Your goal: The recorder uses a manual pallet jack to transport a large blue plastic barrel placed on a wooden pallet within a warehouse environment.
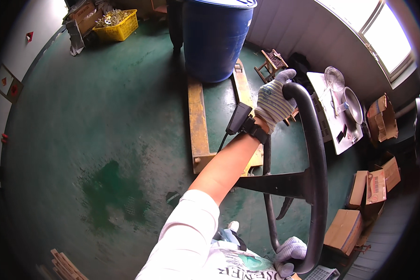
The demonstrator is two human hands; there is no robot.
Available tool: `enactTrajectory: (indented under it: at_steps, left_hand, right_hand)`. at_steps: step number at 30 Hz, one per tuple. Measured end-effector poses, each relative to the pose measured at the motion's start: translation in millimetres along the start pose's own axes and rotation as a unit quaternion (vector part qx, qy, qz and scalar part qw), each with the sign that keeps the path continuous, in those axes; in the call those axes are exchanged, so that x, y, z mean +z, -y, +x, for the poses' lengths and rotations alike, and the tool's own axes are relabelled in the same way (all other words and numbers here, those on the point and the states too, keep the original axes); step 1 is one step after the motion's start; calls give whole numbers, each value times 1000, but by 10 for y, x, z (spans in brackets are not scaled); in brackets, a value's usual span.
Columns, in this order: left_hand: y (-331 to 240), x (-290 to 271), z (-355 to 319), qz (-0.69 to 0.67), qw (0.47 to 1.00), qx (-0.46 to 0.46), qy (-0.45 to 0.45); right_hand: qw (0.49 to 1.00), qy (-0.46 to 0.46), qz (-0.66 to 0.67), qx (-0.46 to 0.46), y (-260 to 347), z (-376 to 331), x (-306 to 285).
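A black looped pallet jack handle (316, 186) stands tall in front of me on the right. My left hand (274, 98), in a striped knit glove, is closed around its upper far corner, with the arm stretched forward. At the near, lower end of the loop, my right hand (291, 254), gloved likewise, is closed on the bar. Beyond the handle the worn yellow pallet jack forks (198, 126) reach away from me. A large blue drum (217, 42) stands upright at their far end. A black device (240, 117) is strapped to my left wrist.
A yellow crate (121, 28) of scraps sits at the far left. On the right are a small wooden stool (271, 64), a white table (322, 88) with a metal bowl (352, 103), and cardboard boxes (343, 229). A dark wet patch (109, 196) marks the green floor.
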State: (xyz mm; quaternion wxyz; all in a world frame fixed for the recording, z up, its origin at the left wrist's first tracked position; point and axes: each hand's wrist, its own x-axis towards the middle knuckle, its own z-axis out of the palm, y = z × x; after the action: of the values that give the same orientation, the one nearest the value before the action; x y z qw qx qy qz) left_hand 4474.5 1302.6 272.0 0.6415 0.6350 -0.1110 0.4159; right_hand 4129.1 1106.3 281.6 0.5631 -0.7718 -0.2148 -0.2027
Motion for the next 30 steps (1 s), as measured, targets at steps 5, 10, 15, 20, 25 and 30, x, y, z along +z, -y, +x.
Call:
enactTrajectory:
  at_steps: [5, 10, 15, 20, 25, 30]
  left_hand:
    - [-78, -104, -5, -16, 997, -61, 49]
    - [-6, -113, -4, -15, 999, -9, 36]
    - [38, -41, -10, -17, 999, 7, 27]
    - [37, -18, 50, -10, 1000, 17, 24]
    - [60, -1, -13, -5, 999, 24, 23]
    - [31, -28, -40, -16, 999, 15, 40]
  right_hand:
    - [1000, 10, -2, 1, -9, -77, 15]
    - [1000, 14, -3, 2, -9, -114, -18]
    - [1000, 17, -1, -1, -9, -112, -61]
    - [1000, 20, 2, -1, -43, -36, -68]
    - [1000, 18, -1, -4, -29, -13, -79]
    - [1000, 22, 6, -5, -49, -2, -87]
